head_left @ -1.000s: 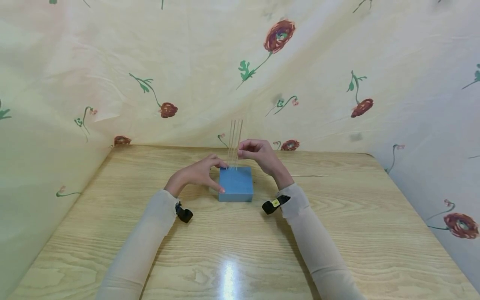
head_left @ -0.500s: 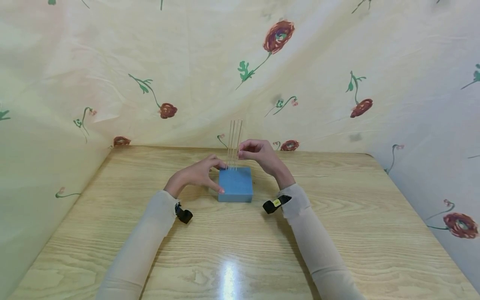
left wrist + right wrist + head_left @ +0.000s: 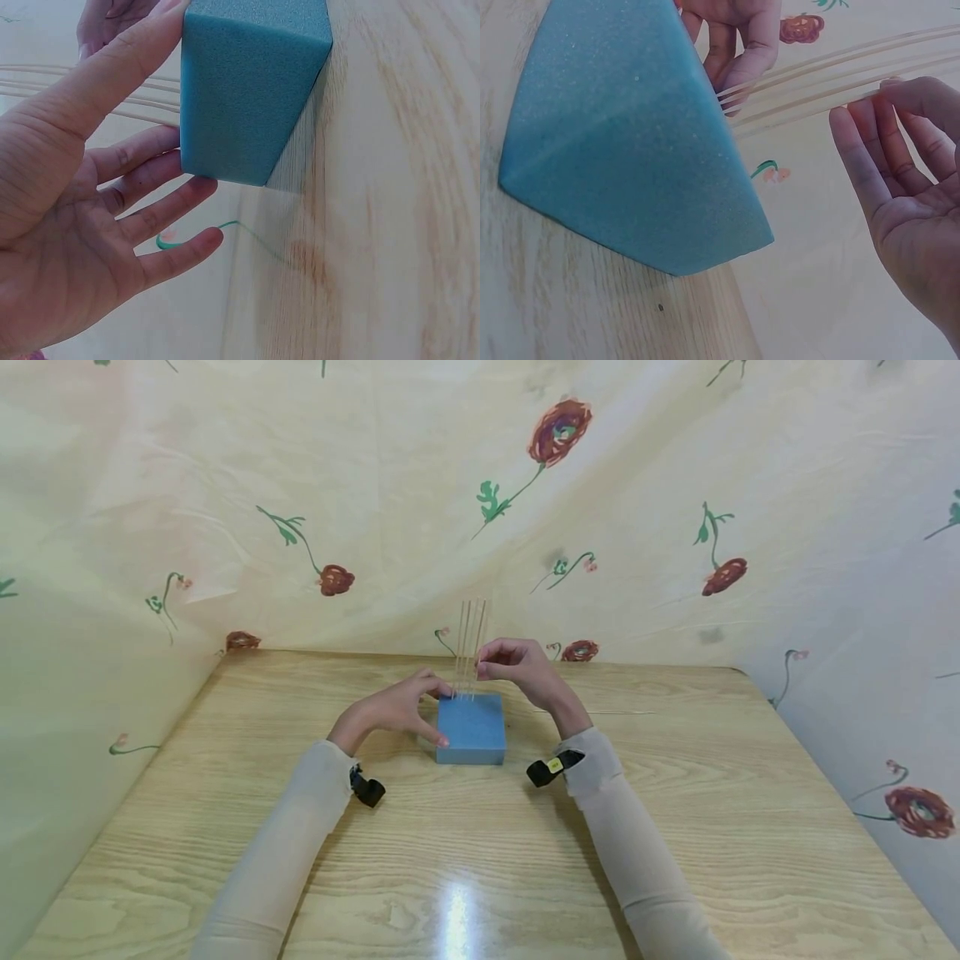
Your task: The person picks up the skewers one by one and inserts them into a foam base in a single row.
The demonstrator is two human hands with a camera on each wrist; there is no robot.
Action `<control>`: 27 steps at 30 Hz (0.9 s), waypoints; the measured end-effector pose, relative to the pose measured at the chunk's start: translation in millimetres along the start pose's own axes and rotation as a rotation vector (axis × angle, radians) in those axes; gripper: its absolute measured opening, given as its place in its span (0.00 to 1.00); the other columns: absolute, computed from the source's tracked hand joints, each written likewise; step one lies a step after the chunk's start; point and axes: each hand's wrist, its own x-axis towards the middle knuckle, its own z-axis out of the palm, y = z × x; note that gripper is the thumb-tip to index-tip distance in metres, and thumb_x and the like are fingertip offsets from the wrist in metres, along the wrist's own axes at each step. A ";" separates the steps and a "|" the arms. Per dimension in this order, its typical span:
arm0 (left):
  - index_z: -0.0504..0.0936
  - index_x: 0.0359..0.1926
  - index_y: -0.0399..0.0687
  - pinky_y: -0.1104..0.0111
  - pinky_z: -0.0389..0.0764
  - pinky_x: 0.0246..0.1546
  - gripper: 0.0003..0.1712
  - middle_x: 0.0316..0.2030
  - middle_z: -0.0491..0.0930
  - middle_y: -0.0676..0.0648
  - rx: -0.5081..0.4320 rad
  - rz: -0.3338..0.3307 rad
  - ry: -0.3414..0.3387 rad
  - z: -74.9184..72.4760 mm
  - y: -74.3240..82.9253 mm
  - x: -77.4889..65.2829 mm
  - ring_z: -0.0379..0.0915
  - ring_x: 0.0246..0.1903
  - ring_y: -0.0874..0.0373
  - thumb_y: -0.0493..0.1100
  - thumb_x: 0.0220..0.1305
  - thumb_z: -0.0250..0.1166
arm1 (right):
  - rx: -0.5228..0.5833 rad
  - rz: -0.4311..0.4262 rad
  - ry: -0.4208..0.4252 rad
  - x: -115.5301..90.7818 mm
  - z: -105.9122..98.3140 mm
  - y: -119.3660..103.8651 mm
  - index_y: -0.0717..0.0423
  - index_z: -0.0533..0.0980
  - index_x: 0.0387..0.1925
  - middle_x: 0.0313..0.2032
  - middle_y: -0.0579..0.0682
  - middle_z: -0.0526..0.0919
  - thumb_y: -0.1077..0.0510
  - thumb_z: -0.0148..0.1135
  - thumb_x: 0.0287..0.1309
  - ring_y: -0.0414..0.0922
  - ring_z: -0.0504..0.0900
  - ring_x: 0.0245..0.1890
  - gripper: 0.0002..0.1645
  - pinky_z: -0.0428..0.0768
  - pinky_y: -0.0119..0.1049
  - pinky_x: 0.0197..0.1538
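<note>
A blue foam block (image 3: 471, 722) lies on the table, with several thin wooden skewers (image 3: 462, 647) standing upright in a row along its far edge. My left hand (image 3: 393, 703) steadies the block from the left, thumb on its near edge and fingers at the far side. In the left wrist view the thumb and fingertips touch the foam block (image 3: 240, 97). My right hand (image 3: 521, 670) is behind the block on the right. Thumb and fingertips of the right hand (image 3: 915, 172) pinch the rightmost skewer (image 3: 802, 118), partway up its length.
Another skewer (image 3: 607, 712) lies flat on the wooden table (image 3: 420, 868), to the right of the block and partly behind my right wrist. A flower-printed cloth (image 3: 420, 527) hangs at the back and sides, close behind the skewers.
Both hands stay almost where they were, the left at the foam block and the right pinching the skewer. Only very slight shifts show.
</note>
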 end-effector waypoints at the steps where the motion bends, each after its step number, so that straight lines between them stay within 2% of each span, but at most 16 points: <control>1: 0.71 0.68 0.39 0.49 0.66 0.71 0.45 0.60 0.65 0.40 0.000 -0.001 0.000 0.0 -0.2 0.0 0.63 0.67 0.42 0.47 0.53 0.81 | 0.002 0.000 -0.001 -0.2 0.0 -0.6 0.69 0.80 0.44 0.37 0.48 0.85 0.68 0.63 0.67 0.43 0.86 0.37 0.07 0.82 0.54 0.57; 10: 0.72 0.68 0.38 0.49 0.66 0.71 0.45 0.60 0.65 0.40 0.002 0.008 0.002 0.2 -1.8 0.6 0.63 0.67 0.42 0.47 0.52 0.81 | 0.012 0.002 -0.015 -0.7 -2.0 -0.1 0.62 0.82 0.42 0.37 0.48 0.86 0.68 0.62 0.67 0.43 0.87 0.38 0.05 0.85 0.42 0.53; 14: 0.72 0.68 0.38 0.49 0.66 0.71 0.45 0.60 0.65 0.40 0.003 0.007 0.005 0.2 -2.0 0.9 0.64 0.67 0.42 0.47 0.52 0.82 | 0.003 0.008 -0.011 -0.7 -2.9 -0.3 0.67 0.80 0.44 0.37 0.48 0.86 0.67 0.63 0.67 0.43 0.87 0.38 0.08 0.85 0.47 0.55; 17: 0.72 0.67 0.39 0.50 0.66 0.71 0.45 0.60 0.65 0.40 0.002 0.001 0.008 0.2 -2.8 1.3 0.64 0.67 0.42 0.47 0.52 0.82 | -0.007 0.015 -0.009 -0.8 -3.5 -1.0 0.72 0.78 0.47 0.37 0.48 0.86 0.66 0.64 0.67 0.43 0.87 0.39 0.12 0.82 0.53 0.57; 19: 0.72 0.67 0.39 0.50 0.66 0.71 0.45 0.61 0.65 0.40 0.002 -0.001 0.007 0.1 -2.9 1.0 0.63 0.67 0.43 0.47 0.52 0.82 | -0.013 0.016 -0.008 -0.9 -4.0 -1.2 0.75 0.77 0.48 0.37 0.48 0.86 0.66 0.63 0.67 0.44 0.87 0.39 0.14 0.82 0.53 0.57; 23: 0.72 0.67 0.39 0.50 0.66 0.71 0.45 0.61 0.65 0.40 0.004 -0.002 0.007 0.1 -2.6 0.6 0.64 0.67 0.43 0.48 0.52 0.82 | -0.023 0.014 -0.010 -0.8 -5.7 -0.1 0.78 0.75 0.49 0.37 0.48 0.86 0.66 0.63 0.67 0.44 0.86 0.38 0.17 0.85 0.46 0.54; 27: 0.72 0.68 0.39 0.50 0.66 0.71 0.45 0.61 0.65 0.40 0.010 0.000 0.009 0.3 -1.4 0.4 0.64 0.67 0.43 0.48 0.52 0.82 | -0.039 0.015 -0.005 -1.1 -8.9 0.4 0.70 0.79 0.46 0.37 0.47 0.86 0.65 0.64 0.67 0.44 0.86 0.38 0.11 0.86 0.40 0.51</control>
